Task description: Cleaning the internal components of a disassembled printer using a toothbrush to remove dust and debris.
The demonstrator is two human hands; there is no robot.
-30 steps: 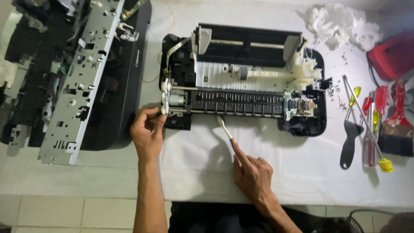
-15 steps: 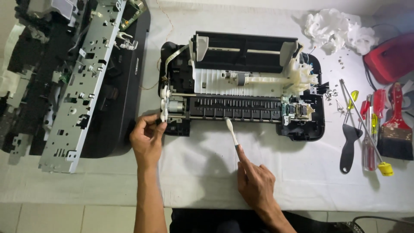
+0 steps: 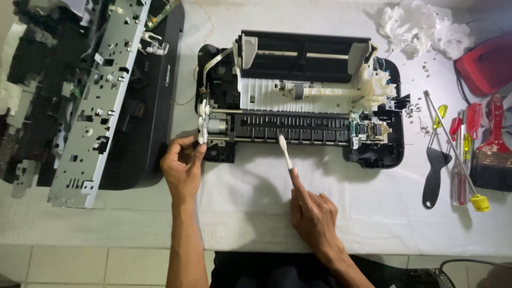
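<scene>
Broadly, the counter [image 3: 256,224] is covered with a white cloth, and the biggest thing on it is the black cover with a metal frame [image 3: 96,101] lying at the far left. Next in size is the opened printer base [image 3: 298,96], which sits in the middle of the counter with its white plastic parts and its dark roller strip in view. To the right are a red case [image 3: 488,64], a paintbrush [image 3: 493,149], some screwdrivers [image 3: 458,154] and a heap of white tissue [image 3: 421,26].

The left hand [image 3: 181,168] is at the front left corner of the printer base, and its fingers are closed on the white gear part [image 3: 202,125] there. The right hand [image 3: 314,213] grasps a white toothbrush [image 3: 285,152] by the handle; the brush head touches, or almost touches, the front edge of the roller strip, I cannot tell which.

I think the main risk is at the gear part: if the left hand pulls or turns it too strongly, the thin plastic could break. Bristles pushed hard could also catch the small parts near the carriage [image 3: 368,130]. Tiny screws [image 3: 426,69] lie loose near the tissue, and a sleeve or a tool could sweep them off the counter.
</scene>
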